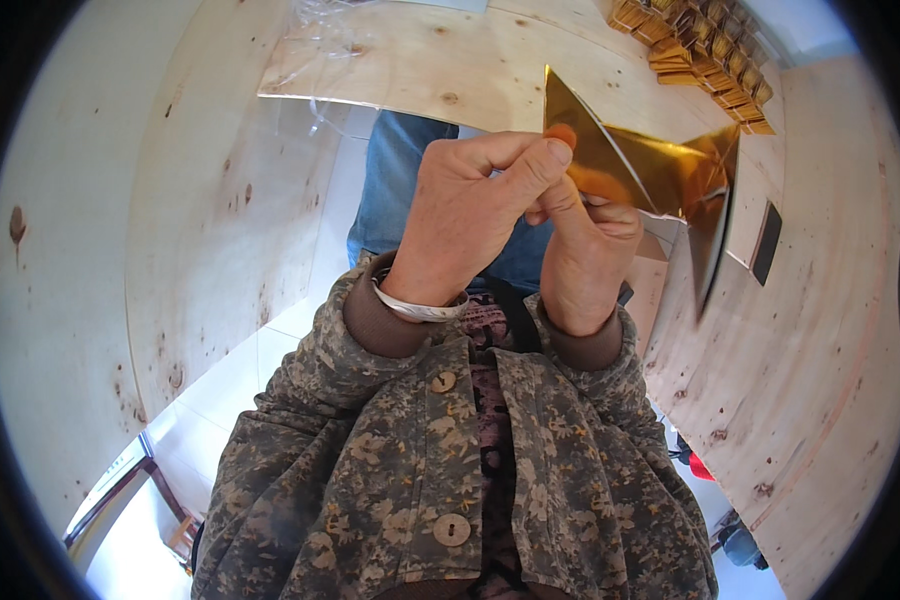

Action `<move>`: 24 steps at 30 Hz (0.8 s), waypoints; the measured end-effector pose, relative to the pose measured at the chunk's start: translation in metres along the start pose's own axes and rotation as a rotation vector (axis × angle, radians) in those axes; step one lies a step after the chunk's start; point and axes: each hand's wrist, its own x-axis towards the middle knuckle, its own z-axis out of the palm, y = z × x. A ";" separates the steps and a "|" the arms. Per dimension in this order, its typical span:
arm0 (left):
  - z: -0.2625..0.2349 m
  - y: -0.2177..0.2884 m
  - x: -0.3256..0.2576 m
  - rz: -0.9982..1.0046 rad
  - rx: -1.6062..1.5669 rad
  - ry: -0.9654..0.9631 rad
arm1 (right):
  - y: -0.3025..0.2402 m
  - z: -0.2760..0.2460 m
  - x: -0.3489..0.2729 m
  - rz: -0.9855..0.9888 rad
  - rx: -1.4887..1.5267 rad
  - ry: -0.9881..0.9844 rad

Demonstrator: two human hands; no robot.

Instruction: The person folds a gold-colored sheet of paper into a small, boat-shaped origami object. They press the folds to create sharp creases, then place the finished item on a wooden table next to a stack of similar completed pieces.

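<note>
A shiny gold sheet of foil paper (660,165), folded with creases and pointed corners, is held up in front of me near the table edge. The thumb and fingers of my left hand (460,205) pinch its left side. Beneath it, my right hand (590,245) grips the lower edge, with its fingers curled and partly hidden behind the foil. One long corner hangs down on the right side of the sheet.
Rows of folded gold paper pieces (705,50) lie at the far right of the wooden table (420,60). Crumpled clear plastic (320,25) sits at the far left. Wooden panels (210,190) rise on the left, and a small dark rectangle (767,243) lies on the right board.
</note>
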 end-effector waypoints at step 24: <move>-0.024 0.003 0.032 0.233 0.221 0.081 | -0.021 -0.041 0.024 0.166 0.054 -0.117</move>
